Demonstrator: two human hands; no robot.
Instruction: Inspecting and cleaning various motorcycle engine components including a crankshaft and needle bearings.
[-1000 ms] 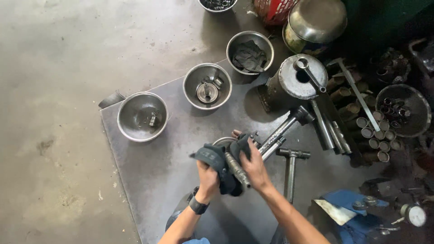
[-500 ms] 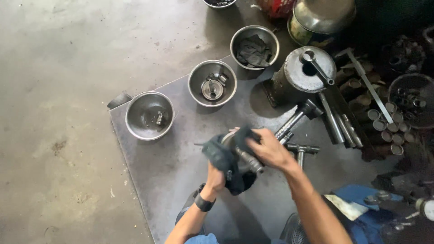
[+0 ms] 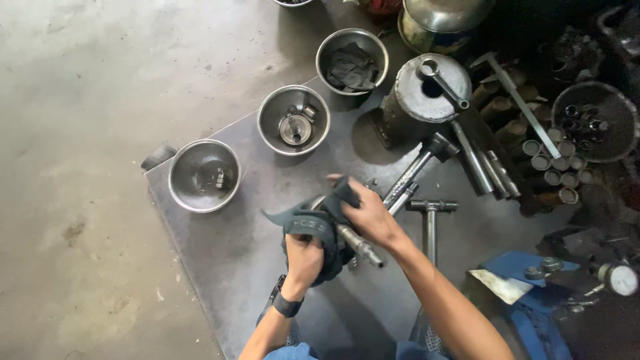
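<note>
Floor (image 3: 87, 87), bare grey concrete, fills the left half of the frame. Grey metal plate (image 3: 220, 260) lies on it at a diagonal, covering centre to bottom. Cluttered dark parts pile sits along the right edge.

Upper centre-right: cylindrical metal housing (image 3: 427, 93) standing on the plate, a wrench (image 3: 441, 81) lying across its top. Behind it at the top edge, a large steel pot (image 3: 443, 17).

Three steel bowls run diagonally from centre-left to the top: left bowl (image 3: 179, 193) with a small part inside, middle bowl (image 3: 272, 137) with several small metal parts, top bowl (image 3: 332, 47) with a dark rag in it.

Right of centre: long socket bar (image 3: 420, 167) lying diagonal, T-handle tool (image 3: 430, 217) just below it. Blue vise (image 3: 527, 293) at lower right, dial gauge (image 3: 619, 279) beside it near the right edge.

Centre: metal shaft (image 3: 360, 245), wrapped partly in a dark cloth (image 3: 313, 230), held just above the plate, its bare threaded end pointing lower right.

Left hand (image 3: 303, 257) clamped round the cloth-covered part of the shaft, dark band on the wrist. Right hand (image 3: 370, 213) closed on cloth and shaft from above, fingers pressing a fold of the cloth on the upper end. Both hands touching, either side of the shaft.
</note>
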